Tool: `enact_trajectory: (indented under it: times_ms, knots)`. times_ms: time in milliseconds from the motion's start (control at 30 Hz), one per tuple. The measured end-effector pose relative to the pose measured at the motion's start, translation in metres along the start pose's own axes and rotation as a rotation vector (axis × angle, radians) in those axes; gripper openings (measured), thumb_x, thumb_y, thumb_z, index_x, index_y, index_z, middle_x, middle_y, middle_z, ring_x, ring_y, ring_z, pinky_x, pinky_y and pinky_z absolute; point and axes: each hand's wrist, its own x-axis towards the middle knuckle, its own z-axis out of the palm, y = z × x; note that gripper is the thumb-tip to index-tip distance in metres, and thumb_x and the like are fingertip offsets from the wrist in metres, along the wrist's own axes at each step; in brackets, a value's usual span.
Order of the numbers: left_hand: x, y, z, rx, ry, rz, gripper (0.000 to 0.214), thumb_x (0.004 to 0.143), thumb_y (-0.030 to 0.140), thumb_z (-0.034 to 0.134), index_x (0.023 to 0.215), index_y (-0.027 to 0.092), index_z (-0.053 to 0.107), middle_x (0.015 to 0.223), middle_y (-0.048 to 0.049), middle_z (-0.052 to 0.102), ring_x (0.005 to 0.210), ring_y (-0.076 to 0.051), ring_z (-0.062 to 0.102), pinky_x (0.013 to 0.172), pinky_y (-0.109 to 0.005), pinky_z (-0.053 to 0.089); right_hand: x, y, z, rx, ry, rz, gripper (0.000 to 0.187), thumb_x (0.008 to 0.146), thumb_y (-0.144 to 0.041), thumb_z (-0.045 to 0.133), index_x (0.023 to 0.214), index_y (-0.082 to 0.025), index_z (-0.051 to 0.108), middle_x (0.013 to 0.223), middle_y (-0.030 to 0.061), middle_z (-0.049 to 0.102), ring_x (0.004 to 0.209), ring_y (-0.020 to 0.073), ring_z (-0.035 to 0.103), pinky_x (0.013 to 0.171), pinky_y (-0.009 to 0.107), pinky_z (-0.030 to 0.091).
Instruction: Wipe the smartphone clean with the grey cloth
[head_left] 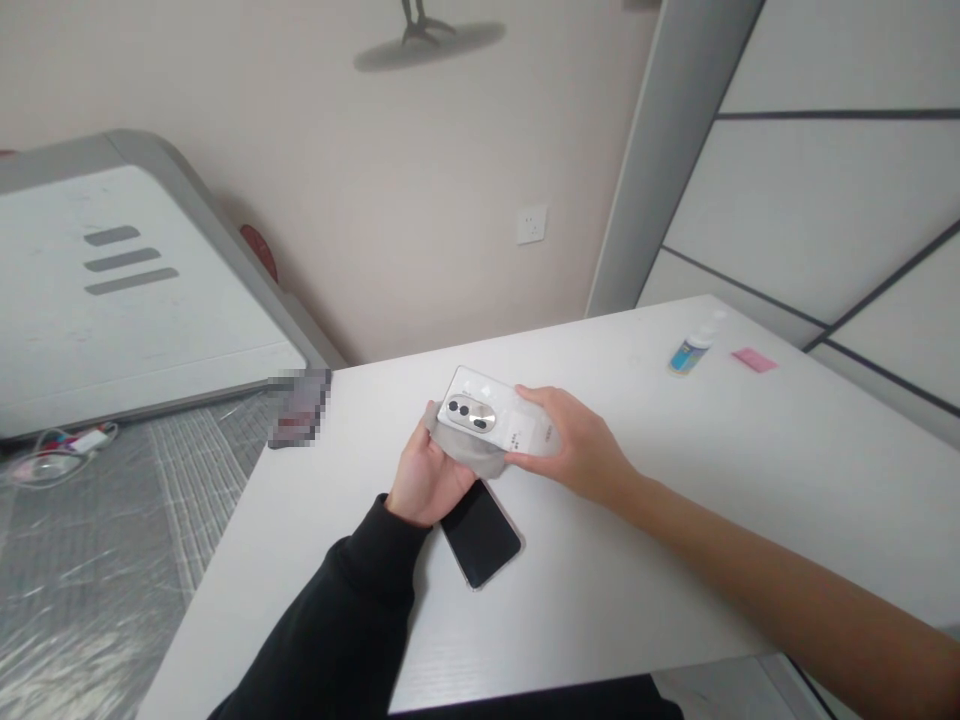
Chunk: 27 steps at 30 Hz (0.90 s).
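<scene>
- Two hands met above the bench (637, 600): the left hand (429, 475) cupped a grey cloth (454, 452) under a white phone (487, 400), and the right hand (574, 445) gripped the phone's far end.
- The phone was held in the air, back up; it looked light, stiff and slippery, best held by its edges, clear of the camera bump (465, 412).
- A black phone (480, 533) lay just beside the left hand.
</scene>
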Motion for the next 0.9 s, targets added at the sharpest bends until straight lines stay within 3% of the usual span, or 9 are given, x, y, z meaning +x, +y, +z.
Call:
enact_trajectory:
  times_ms: [100,200,300,400,467,533,600,700,900]
  knots:
    - [-0.001,0.009,0.000,-0.045,0.033,0.119,0.057,0.107,0.045,0.030,0.109,0.014,0.077,0.116,-0.0088,0.078,0.130,-0.027,0.060,0.120,-0.044,0.035,0.002,0.000,-0.001,0.036,0.035,0.053,0.066,0.078,-0.048,0.079,0.134,-0.022,0.054,0.127,0.0147,0.070,0.119,0.0359,0.066,0.098,0.052,0.055]
    - [-0.002,0.016,-0.001,-0.067,0.038,0.182,0.057,0.107,0.046,0.029,0.114,0.013,0.076,0.123,-0.0097,0.076,0.136,-0.028,0.056,0.121,-0.045,0.034,0.002,0.000,0.000,0.127,0.053,0.196,0.066,0.074,-0.045,0.080,0.130,-0.022,0.055,0.129,0.0150,0.068,0.120,0.0360,0.065,0.102,0.053,0.051]
    - [-0.001,0.018,-0.002,-0.074,0.039,0.218,0.061,0.105,0.049,0.028,0.120,0.013,0.074,0.131,-0.0113,0.072,0.141,-0.029,0.050,0.120,-0.046,0.034,0.001,-0.001,0.005,0.387,0.044,0.383,0.070,0.075,-0.048,0.077,0.133,-0.022,0.049,0.122,0.0133,0.069,0.115,0.0319,0.066,0.098,0.048,0.051]
    - [-0.001,0.018,-0.005,-0.066,0.041,0.252,0.061,0.105,0.050,0.029,0.120,0.013,0.075,0.134,-0.0129,0.070,0.144,-0.029,0.047,0.119,-0.046,0.035,0.000,0.000,0.009,0.739,0.032,0.503,0.064,0.082,-0.055,0.069,0.133,-0.022,0.050,0.102,0.0074,0.071,0.085,0.0218,0.068,0.076,0.035,0.053]
    - [-0.002,0.018,-0.006,-0.054,0.028,0.254,0.064,0.104,0.055,0.030,0.119,0.012,0.075,0.136,-0.0146,0.069,0.145,-0.031,0.046,0.119,-0.047,0.035,0.000,0.000,0.010,0.912,-0.005,0.513,0.054,0.084,-0.062,0.065,0.118,-0.020,0.059,0.086,0.0031,0.067,0.062,0.0160,0.057,0.059,0.030,0.046]
    - [-0.003,0.018,-0.005,-0.045,0.014,0.242,0.071,0.102,0.062,0.030,0.120,0.010,0.074,0.137,-0.0167,0.067,0.145,-0.033,0.046,0.119,-0.047,0.034,0.001,-0.002,0.009,1.064,-0.050,0.514,0.051,0.085,-0.069,0.060,0.100,-0.020,0.064,0.077,0.0021,0.063,0.054,0.0139,0.047,0.052,0.030,0.040]
    - [-0.005,0.018,-0.002,-0.031,0.010,0.248,0.078,0.100,0.068,0.029,0.123,0.008,0.072,0.138,-0.0180,0.067,0.145,-0.034,0.046,0.120,-0.048,0.034,0.002,-0.006,0.008,1.242,-0.085,0.558,0.053,0.086,-0.071,0.056,0.095,-0.020,0.066,0.081,0.0047,0.066,0.057,0.0152,0.050,0.055,0.030,0.042]
    - [-0.006,0.019,0.000,0.003,0.025,0.293,0.078,0.099,0.070,0.030,0.125,0.010,0.072,0.138,-0.0168,0.067,0.144,-0.034,0.048,0.121,-0.048,0.032,0.003,-0.011,0.007,1.526,-0.104,0.701,0.049,0.089,-0.066,0.056,0.108,-0.023,0.068,0.095,0.0075,0.073,0.065,0.0183,0.060,0.059,0.031,0.047]
    - [-0.002,0.019,-0.012,0.171,0.129,0.439,0.040,0.100,0.041,0.047,0.121,0.019,0.073,0.135,-0.0069,0.070,0.146,-0.027,0.046,0.127,-0.045,0.022,0.005,-0.012,0.002,1.829,-0.203,0.921,0.052,0.098,-0.059,0.044,0.111,-0.017,0.073,0.111,0.0148,0.077,0.072,0.0175,0.066,0.060,0.028,0.050]
